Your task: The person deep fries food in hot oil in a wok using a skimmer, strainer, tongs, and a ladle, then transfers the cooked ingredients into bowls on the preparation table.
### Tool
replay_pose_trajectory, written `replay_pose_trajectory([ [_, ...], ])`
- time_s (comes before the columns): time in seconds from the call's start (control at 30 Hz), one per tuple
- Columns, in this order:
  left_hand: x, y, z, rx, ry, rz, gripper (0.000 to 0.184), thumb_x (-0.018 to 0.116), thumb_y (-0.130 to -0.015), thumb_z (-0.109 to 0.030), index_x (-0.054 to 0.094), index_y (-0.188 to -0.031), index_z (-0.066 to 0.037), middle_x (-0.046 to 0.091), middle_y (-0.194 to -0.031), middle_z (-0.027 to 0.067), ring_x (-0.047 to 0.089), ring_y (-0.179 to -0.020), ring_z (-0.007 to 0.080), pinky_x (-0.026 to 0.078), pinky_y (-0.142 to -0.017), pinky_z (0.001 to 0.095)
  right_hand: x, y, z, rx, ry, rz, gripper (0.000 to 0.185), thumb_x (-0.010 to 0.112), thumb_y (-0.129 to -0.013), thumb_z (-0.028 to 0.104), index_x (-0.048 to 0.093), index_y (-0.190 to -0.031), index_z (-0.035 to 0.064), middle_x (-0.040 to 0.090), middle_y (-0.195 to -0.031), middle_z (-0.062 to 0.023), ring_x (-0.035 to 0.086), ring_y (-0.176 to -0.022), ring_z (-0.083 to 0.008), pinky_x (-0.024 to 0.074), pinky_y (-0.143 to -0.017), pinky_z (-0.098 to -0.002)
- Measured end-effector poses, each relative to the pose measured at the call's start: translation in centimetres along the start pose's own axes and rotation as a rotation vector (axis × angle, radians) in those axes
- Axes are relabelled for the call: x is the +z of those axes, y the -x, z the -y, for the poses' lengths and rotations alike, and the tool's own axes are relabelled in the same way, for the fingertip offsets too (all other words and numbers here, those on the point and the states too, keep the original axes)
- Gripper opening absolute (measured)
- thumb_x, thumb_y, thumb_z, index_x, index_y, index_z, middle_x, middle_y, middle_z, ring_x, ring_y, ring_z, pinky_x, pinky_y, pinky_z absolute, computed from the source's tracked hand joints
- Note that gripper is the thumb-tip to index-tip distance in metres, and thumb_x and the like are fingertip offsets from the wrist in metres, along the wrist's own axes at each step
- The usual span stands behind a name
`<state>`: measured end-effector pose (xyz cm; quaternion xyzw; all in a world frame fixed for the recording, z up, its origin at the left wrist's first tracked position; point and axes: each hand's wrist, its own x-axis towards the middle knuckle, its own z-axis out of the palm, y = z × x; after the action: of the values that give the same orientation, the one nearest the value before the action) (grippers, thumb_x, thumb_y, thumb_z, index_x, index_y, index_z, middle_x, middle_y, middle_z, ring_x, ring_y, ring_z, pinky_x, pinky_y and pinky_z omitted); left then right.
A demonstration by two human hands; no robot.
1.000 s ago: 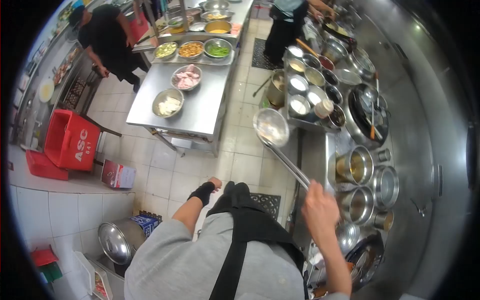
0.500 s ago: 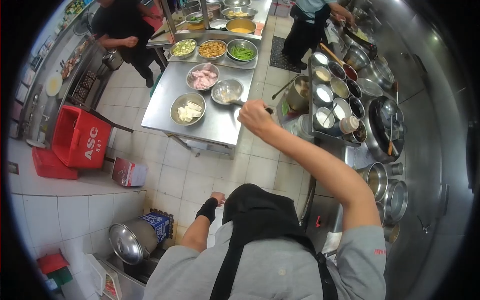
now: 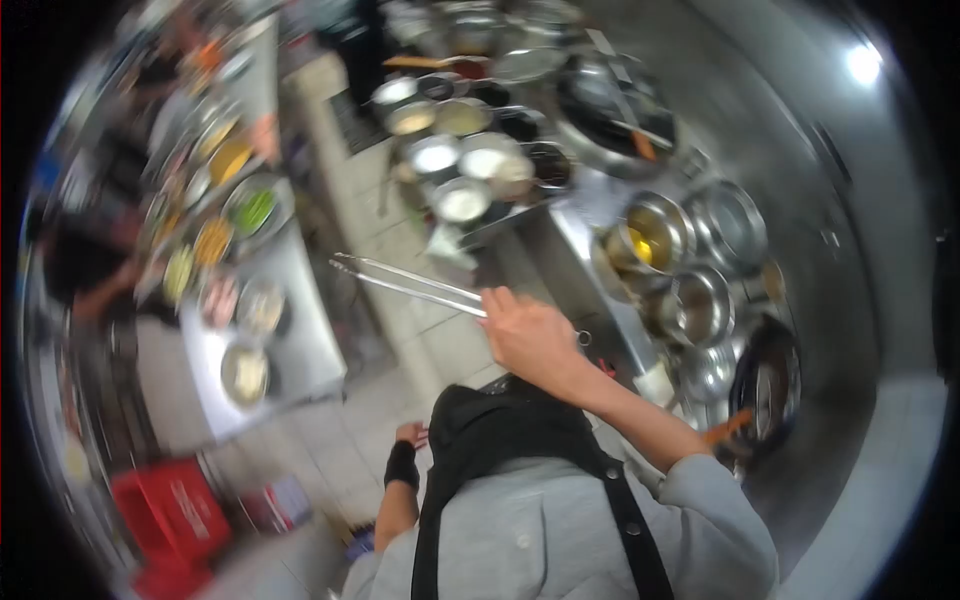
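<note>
Right hand (image 3: 530, 335) grips the tongs (image 3: 410, 289) near their ring end, tips nearly together over the floor (image 3: 425, 345) between bench (image 3: 318, 345) and seasoning tubs (image 3: 461, 203). Left hand (image 3: 411, 433) hangs beside the apron (image 3: 480, 430), fingers loose, apparently holding nothing. A slack grip could drop the tongs on the tiles; a wide swing could clip a tub and spill it. Elbow room looks tight too: the orange handle (image 3: 727, 428) appears near the right forearm, so a careless backward move might snag it.
</note>
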<state>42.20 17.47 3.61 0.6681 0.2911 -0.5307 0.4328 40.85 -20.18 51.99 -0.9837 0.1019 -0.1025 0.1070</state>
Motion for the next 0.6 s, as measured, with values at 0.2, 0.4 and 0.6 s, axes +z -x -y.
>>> replay_pose_trajectory([
  [0.2, 4.4, 0.8, -7.3, -0.007, -0.197, 0.032, 0.031, 0.055, -0.093, -0.021, 0.067, -0.121, -0.013, 0.072, -0.108, 0.0087, 0.068, -0.097, 0.0267, 0.051, -0.086, 0.0479, -11.9, 6.3, -21.0, 0.904, 0.041, -0.013, 0.035, 0.060, -0.097, 0.028, 0.068, -0.121, 0.0029, 0.071, -0.091, -0.0246, 0.071, -0.086, -0.0421, 0.0562, -0.079, -0.0521],
  [0.4, 8.4, 2.1, -14.9, 0.083, -0.259, 0.006, 0.037, 0.054, -0.092, -0.014, 0.065, -0.127, -0.010, 0.074, -0.109, 0.0087, 0.069, -0.093, 0.0230, 0.052, -0.078, 0.0388, -11.2, 14.1, -51.4, 1.171, 0.445, -0.054, 0.028, 0.055, -0.094, 0.018, 0.074, -0.107, 0.0013, 0.071, -0.112, -0.0247, 0.069, -0.105, -0.0431, 0.0581, -0.087, -0.0511],
  [0.6, 11.3, 6.2, -18.1, 0.316, -0.336, -0.016, 0.029, 0.048, -0.091, -0.006, 0.072, -0.106, -0.005, 0.075, -0.099, 0.0104, 0.069, -0.088, 0.0208, 0.053, -0.072, 0.0365, -5.5, 16.8, -66.8, 1.152, 0.463, 0.160, 0.029, 0.053, -0.093, 0.015, 0.068, -0.116, 0.0033, 0.068, -0.122, -0.0218, 0.065, -0.116, -0.0413, 0.0538, -0.096, -0.0511],
])
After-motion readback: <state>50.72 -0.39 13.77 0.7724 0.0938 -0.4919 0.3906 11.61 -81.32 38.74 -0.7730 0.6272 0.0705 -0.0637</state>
